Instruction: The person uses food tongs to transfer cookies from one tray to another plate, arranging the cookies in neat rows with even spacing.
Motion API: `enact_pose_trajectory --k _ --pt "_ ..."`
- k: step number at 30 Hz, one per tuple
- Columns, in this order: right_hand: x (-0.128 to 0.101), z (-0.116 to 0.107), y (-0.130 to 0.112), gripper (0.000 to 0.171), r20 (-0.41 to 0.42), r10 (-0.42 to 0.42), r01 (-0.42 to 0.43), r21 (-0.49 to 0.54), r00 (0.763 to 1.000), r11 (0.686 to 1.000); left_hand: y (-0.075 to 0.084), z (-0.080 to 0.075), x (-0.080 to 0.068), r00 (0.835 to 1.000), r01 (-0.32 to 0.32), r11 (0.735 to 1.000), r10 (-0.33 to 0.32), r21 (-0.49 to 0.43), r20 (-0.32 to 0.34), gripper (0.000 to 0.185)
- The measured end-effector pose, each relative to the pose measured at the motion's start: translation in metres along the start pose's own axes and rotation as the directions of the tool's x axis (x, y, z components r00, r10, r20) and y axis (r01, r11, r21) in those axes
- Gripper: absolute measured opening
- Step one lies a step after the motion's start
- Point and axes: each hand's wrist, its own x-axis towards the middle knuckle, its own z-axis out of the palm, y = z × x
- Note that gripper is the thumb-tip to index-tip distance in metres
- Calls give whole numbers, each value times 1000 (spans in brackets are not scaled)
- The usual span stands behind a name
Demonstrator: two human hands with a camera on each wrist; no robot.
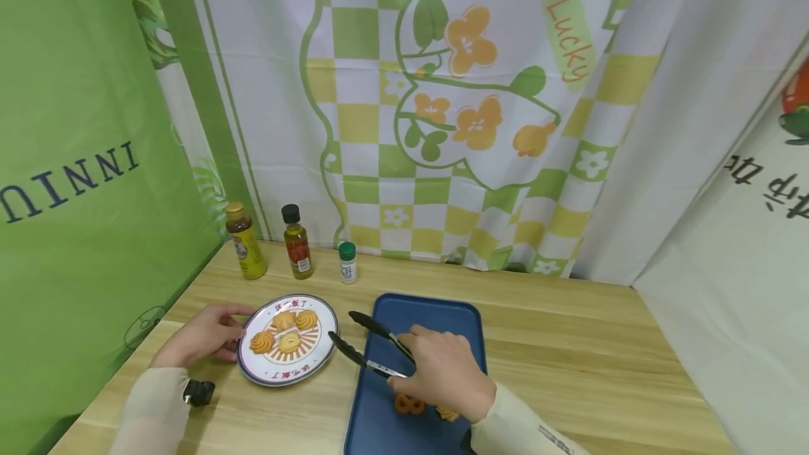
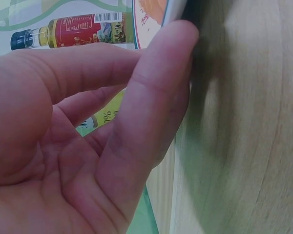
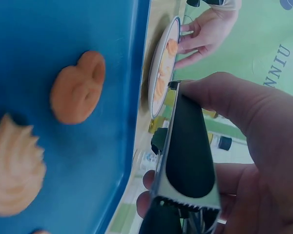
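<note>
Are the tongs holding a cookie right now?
No, the tongs in the right hand gape open with nothing between their tips, beside the plate.

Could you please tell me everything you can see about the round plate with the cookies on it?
The plate is round and white, seemingly ceramic, with a dark rim line, red characters along its border and an orange sunburst centre. It lies flat on the wooden table, just left of the blue tray. Four golden swirl cookies sit on it. The left hand touches its left edge with thumb and fingers. The tongs point toward it, tips apart, without touching.
</note>
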Motion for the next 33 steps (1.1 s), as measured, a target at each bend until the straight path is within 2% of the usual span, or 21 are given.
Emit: enact_pose_trajectory --k 8,14,21,28,33 --pt "-26 -4 24 65 3 58 -58 60 998 997 -3 0 -1 1000 7 1000 -7 22 -6 57" --pt "-46 -5 42 67 12 113 -114 65 993 991 -6 1 0 1000 13 1000 -13 18 -8 57" --pt "-70 -6 56 66 -76 148 -148 8 986 989 -4 1 0 1000 0 1000 0 21 -4 58" --pt "-91 -15 67 70 -29 276 -276 9 961 961 -5 0 4 1000 9 999 -9 31 4 59" --pt "-102 -19 74 73 -41 296 -297 -50 954 953 -5 0 6 1000 16 999 -16 46 3 58"
